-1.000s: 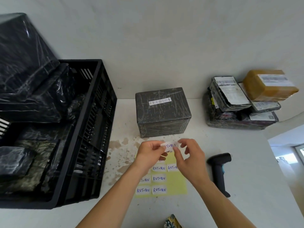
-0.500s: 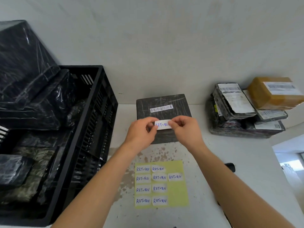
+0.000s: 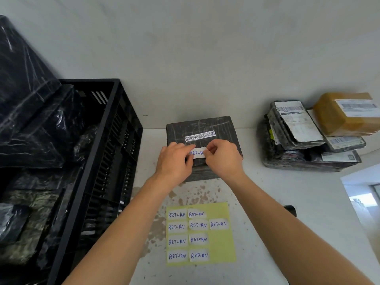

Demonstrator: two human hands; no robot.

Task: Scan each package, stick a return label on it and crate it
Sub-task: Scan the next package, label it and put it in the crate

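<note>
A dark wrapped box [image 3: 222, 125] with a white barcode strip stands at the back of the white table, against the wall. My left hand [image 3: 174, 160] and my right hand [image 3: 223, 158] each pinch one end of a white RETURN label [image 3: 198, 152], which lies on the box top just below the barcode. Nearer me lies a yellow backing sheet [image 3: 221, 243] with several more RETURN labels. The black crate [image 3: 115, 140] stands at the left, with dark wrapped packages inside. My right forearm hides most of the black scanner [image 3: 290, 208].
A pile of wrapped packages [image 3: 304, 145] with shipping labels, topped by a brown-taped box [image 3: 345, 114], sits at the back right. A large black wrapped bundle [image 3: 22, 83] rises over the crate's left side. Brown stains mark the table between box and sheet.
Both hands carried the label from above the yellow sheet forward onto the box top, below the barcode. The view tilted, so the scanner is now mostly behind my right arm.
</note>
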